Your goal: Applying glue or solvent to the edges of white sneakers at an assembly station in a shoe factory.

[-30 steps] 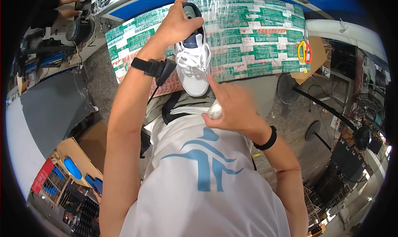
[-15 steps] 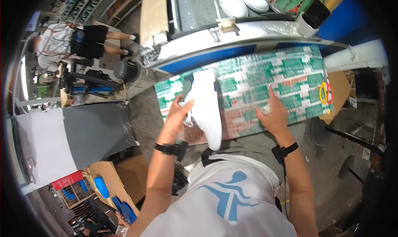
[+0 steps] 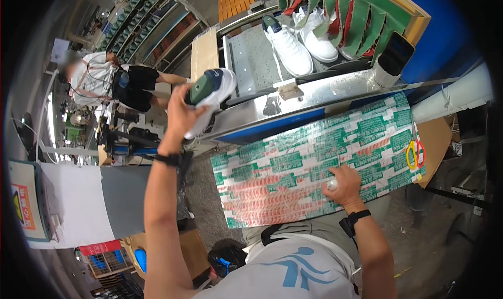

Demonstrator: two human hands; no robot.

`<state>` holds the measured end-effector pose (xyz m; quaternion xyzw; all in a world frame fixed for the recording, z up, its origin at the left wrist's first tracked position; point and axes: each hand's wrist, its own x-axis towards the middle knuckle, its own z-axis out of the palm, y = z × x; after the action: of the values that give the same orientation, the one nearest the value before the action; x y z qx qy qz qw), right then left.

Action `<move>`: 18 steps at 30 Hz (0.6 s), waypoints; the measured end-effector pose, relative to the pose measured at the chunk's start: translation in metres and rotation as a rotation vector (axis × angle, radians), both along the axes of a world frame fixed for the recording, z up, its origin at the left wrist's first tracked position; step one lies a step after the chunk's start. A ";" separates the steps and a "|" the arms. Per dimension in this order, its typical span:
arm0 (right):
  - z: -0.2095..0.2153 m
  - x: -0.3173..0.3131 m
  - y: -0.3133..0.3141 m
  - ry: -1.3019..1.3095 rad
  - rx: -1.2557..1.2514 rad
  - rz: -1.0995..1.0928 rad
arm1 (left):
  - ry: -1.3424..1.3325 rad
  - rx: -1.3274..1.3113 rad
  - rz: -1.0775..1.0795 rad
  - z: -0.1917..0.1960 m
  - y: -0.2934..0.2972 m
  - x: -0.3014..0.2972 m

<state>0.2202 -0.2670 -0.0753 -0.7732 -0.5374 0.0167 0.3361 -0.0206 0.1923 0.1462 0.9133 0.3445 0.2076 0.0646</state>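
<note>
White sneaker (image 3: 209,97) gripped in left hand (image 3: 181,113), raised at conveyor (image 3: 314,92) edge, long axis slanting toward it. Right hand (image 3: 343,185) closed around small pale object on bench (image 3: 293,173), farther off.

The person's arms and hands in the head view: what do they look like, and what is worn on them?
Both forearms are bare, with no sleeves and no gloves. The left hand has a black band with a small black device at its wrist. The right hand has a black watch-like band at its wrist. The shirt is white with a blue figure.
</note>
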 end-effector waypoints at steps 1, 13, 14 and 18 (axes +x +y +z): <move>-0.001 0.000 0.001 0.008 0.009 -0.014 | 0.103 0.032 0.007 0.004 0.034 0.013; 0.005 0.012 -0.002 0.002 0.051 0.001 | -0.084 -0.747 0.065 -0.093 0.017 0.283; 0.004 0.011 0.000 0.000 0.047 0.002 | -0.191 -0.998 0.019 -0.099 0.014 0.308; 0.002 0.012 0.005 0.016 0.079 0.011 | -0.273 -0.893 0.411 -0.165 0.068 0.346</move>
<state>0.2319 -0.2615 -0.0728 -0.7562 -0.5394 0.0038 0.3705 0.3253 0.2603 -0.0186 0.6744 0.5608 0.1662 0.4506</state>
